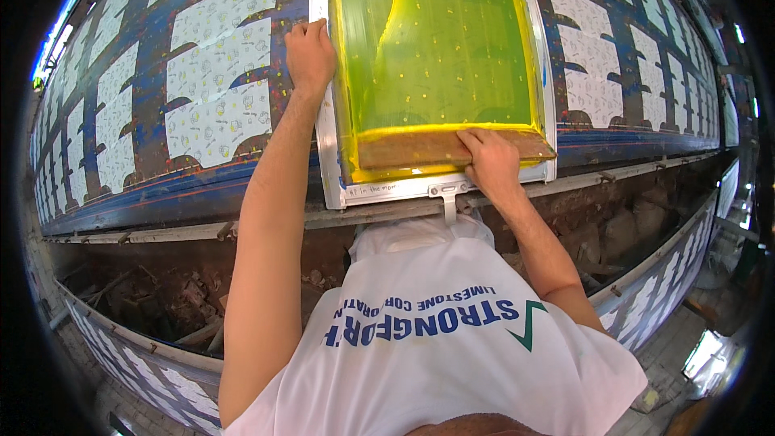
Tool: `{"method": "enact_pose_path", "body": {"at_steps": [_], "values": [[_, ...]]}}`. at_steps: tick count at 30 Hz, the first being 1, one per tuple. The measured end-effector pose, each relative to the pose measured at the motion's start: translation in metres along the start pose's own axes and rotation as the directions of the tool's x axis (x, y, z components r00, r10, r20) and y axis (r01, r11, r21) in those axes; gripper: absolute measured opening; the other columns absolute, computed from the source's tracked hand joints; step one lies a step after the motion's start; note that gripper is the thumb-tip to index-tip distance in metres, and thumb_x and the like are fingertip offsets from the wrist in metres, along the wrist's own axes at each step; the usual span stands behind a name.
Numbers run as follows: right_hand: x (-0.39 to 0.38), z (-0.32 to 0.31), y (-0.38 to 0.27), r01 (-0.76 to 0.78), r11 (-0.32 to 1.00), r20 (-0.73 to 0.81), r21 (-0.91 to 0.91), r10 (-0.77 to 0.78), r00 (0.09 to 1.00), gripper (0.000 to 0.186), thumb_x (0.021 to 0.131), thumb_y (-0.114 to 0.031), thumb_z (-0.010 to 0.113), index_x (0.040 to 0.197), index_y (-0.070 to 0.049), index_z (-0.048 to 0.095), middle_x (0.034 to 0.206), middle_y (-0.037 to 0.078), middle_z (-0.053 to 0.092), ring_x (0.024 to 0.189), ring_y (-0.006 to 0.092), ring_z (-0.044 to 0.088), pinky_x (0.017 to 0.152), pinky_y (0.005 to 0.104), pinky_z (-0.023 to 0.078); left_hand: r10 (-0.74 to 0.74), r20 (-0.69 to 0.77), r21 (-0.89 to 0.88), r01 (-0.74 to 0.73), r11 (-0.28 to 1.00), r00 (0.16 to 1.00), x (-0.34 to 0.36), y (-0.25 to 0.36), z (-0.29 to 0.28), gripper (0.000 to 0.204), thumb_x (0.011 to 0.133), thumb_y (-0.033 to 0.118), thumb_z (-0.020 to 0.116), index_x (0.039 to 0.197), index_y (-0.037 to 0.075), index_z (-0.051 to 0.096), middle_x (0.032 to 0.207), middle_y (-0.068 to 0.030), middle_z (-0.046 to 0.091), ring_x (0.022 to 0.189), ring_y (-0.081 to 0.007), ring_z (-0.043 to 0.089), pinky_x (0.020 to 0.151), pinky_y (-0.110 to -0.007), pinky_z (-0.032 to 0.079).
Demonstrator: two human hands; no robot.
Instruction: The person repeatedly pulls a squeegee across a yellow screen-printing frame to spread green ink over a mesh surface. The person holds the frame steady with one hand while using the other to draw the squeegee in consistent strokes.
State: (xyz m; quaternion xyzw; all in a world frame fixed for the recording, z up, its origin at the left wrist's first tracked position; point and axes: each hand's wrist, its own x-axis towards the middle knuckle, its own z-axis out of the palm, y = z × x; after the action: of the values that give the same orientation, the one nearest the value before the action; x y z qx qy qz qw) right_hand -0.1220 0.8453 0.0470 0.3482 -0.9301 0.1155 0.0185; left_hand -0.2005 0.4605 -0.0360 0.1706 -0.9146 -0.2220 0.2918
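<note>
A silk-screen frame [326, 157] of silvery metal lies on the long table before me, its mesh [460, 56] green and smeared with yellow ink. My left hand [311, 56] is closed around the frame's left side rail. Along the near end of the mesh rests a wooden squeegee [412, 150], with bright yellow ink on both sides of it. My right hand [491, 163] grips the squeegee right of its middle, fingers over the top. The squeegee's lower edge is hidden.
White cut fabric pieces [219, 85] with small printed figures lie in rows left of the frame, and more pieces [588, 56] lie to its right. A metal bracket [450, 194] juts from the frame's near edge. Behind me runs a second table [194, 359] bearing similar pieces.
</note>
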Motion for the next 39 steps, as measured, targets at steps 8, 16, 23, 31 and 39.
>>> {"method": "enact_pose_path", "body": {"at_steps": [8,16,23,31,39], "values": [[0.174,0.014,0.055,-0.095,0.989,0.017,-0.113,0.098,0.995,0.035,0.077,-0.010,0.076,0.112,-0.013,0.077,0.101,0.013,0.074,0.096,0.0354,0.072,0.082,0.0465,0.058,0.017,0.017,0.038,-0.018,0.999,1.000,0.002,0.004,-0.003,0.024,0.101,0.016,0.060,0.120,0.010,0.075,0.112,-0.0168,0.068,0.105,-0.0374,0.060,0.090,-0.047,0.053],[0.347,0.015,0.120,-0.046,0.980,0.008,-0.193,0.048,0.999,0.021,0.080,-0.015,0.073,0.099,-0.009,0.079,0.093,0.019,0.076,0.088,0.0401,0.074,0.077,0.0519,0.060,-0.025,0.058,0.134,0.017,0.991,0.998,0.001,0.012,-0.004,0.031,0.102,0.010,0.058,0.130,0.012,0.073,0.114,-0.0170,0.066,0.106,-0.0368,0.059,0.094,-0.045,0.050],[0.413,0.004,0.142,0.044,0.980,0.026,-0.196,-0.039,0.999,0.020,0.081,-0.016,0.074,0.094,-0.001,0.078,0.092,0.023,0.076,0.089,0.0419,0.075,0.078,0.0504,0.062,-0.025,0.084,0.158,0.011,0.987,0.996,0.000,0.016,-0.007,0.034,0.101,0.007,0.058,0.131,0.013,0.071,0.114,-0.0162,0.065,0.106,-0.0358,0.060,0.094,-0.045,0.051],[0.382,0.000,0.138,0.056,0.988,0.087,-0.143,-0.044,0.995,0.023,0.081,-0.015,0.072,0.101,-0.005,0.077,0.101,0.021,0.076,0.096,0.0417,0.074,0.083,0.0518,0.060,0.000,0.068,0.207,-0.014,0.978,0.998,0.003,0.022,-0.008,0.044,0.092,0.000,0.058,0.131,0.014,0.071,0.115,-0.0157,0.065,0.108,-0.0357,0.059,0.093,-0.046,0.052],[0.423,0.005,0.155,0.086,0.992,-0.098,-0.096,-0.096,0.991,0.021,0.083,-0.018,0.074,0.101,-0.011,0.078,0.100,0.018,0.077,0.095,0.0405,0.074,0.084,0.0527,0.060,-0.001,0.080,0.207,-0.016,0.978,0.997,-0.001,0.014,-0.007,0.043,0.090,0.000,0.060,0.129,0.014,0.071,0.118,-0.0162,0.065,0.107,-0.0366,0.060,0.091,-0.046,0.053]]}}
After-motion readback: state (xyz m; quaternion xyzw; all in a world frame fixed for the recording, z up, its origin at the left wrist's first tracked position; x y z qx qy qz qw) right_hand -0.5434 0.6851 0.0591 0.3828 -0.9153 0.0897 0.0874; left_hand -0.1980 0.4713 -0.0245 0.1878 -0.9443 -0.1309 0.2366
